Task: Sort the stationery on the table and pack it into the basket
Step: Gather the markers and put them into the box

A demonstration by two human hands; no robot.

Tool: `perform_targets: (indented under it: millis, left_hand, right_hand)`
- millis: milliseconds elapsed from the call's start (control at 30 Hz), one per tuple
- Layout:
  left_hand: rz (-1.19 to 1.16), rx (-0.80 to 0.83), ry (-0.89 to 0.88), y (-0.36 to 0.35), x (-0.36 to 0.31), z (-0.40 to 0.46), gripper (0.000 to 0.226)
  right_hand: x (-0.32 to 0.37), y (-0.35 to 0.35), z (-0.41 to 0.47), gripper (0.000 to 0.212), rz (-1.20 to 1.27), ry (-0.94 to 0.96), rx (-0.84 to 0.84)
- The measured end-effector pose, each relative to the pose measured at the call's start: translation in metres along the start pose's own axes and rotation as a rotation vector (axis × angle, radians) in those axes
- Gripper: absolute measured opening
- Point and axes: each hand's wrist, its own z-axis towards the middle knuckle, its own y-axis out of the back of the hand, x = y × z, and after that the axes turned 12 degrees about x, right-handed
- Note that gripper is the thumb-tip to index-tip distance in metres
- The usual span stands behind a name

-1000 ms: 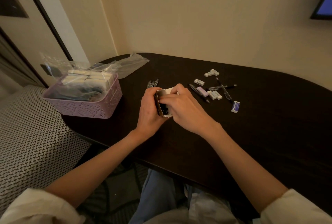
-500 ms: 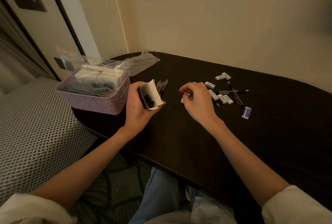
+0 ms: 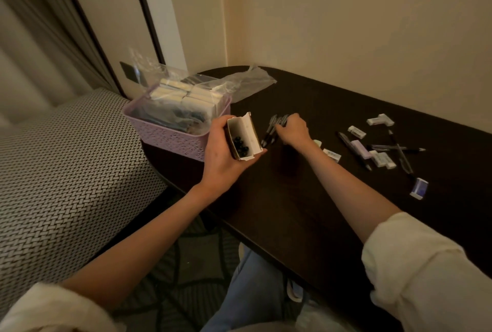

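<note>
Table [image 3: 306, 206]: dark wood, smooth, rounded at its left end, set against a cream wall; a broad bare stretch lies in front of my right forearm toward the near edge.

Basket [image 3: 170, 137]: one, lilac plastic with a pierced lattice wall, rectangular, standing at the table's left end, just beside my left hand. It holds pale boxes stacked in clear wrap; their count I cannot tell.

Plastic bag [image 3: 253, 84]: one, clear, crumpled, lying flat behind the basket.

Carton [image 3: 243, 137]: one, small white card box, brown inside, flap open, dark round pen ends showing within. My left hand [image 3: 223, 161] grips it with fingers curled round its sides, raised above the table's edge.

Pen bundle [image 3: 271, 129]: several dark pens side by side, number unclear. My right hand [image 3: 291, 130] rests over them, fingers curled down onto them; whether they are actually gripped I cannot tell.

Loose pens [image 3: 396, 148]: about four, dark, crossed, to the right.

Erasers [image 3: 356, 132]: about eight small blocks, white, lilac, one blue-sleeved, scattered among the pens.
</note>
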Motion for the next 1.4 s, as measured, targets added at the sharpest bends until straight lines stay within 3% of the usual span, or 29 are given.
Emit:
perform_targets:
  millis: [200,600,767,900,1033,1100,1233,1400]
  left_hand:
    - [-0.009,0.022,-0.013,0.000,-0.004,0.006,0.082]
    - [-0.023,0.132,-0.006,-0.001,-0.013,-0.007,0.085]
    - [-0.024,0.119,-0.026,0.003,-0.021,-0.011,0.085]
    - [-0.022,0.110,-0.048,0.004,-0.026,-0.017,0.084]
    - [-0.019,0.110,-0.050,-0.002,-0.032,-0.022,0.083]
    - [-0.014,0.113,-0.054,-0.007,-0.036,-0.023,0.082]
    - [-0.021,0.139,-0.074,-0.019,-0.045,-0.026,0.082]
    - [-0.035,0.166,-0.089,-0.032,-0.055,-0.030,0.083]
  right_hand:
    - [0.007,-0.001,0.027,0.021,0.017,-0.104,0.031]
    - [0.023,0.017,0.022,0.024,0.099,-0.357,0.279]
    - [0.012,0.025,-0.002,0.029,0.112,-0.360,0.262]
    - [0.009,0.046,-0.044,0.021,0.269,-0.110,0.060]
    - [0.020,0.085,-0.131,0.009,0.567,0.337,-0.202]
    - [0.025,0.095,-0.178,0.009,0.676,0.552,-0.199]
    - [0.020,0.091,-0.227,0.002,0.500,0.826,-0.117]
    - [0.007,0.082,-0.228,0.006,0.296,0.838,-0.096]
